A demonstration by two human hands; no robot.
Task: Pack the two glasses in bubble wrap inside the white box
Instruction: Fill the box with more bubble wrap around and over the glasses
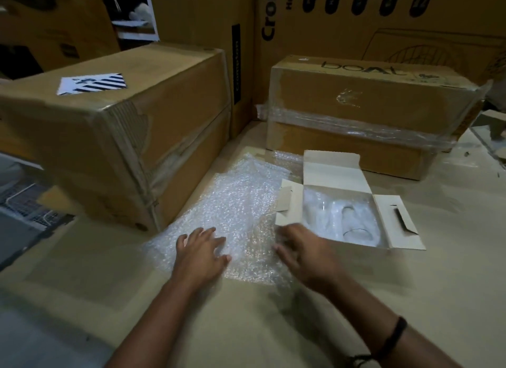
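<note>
A sheet of bubble wrap lies flat on the cardboard-covered work surface. My left hand rests on its near left part with spread fingers. My right hand is blurred, fingers spread, at the wrap's right edge next to the white box. The box stands open with its flaps folded out. Inside it lie two clear glasses on white padding, their outlines faint.
A large brown carton stands to the left, touching the wrap's far left edge. A taped carton marked "boAt" sits behind the white box. Tall cartons wall off the back. Bare cardboard surface extends toward me.
</note>
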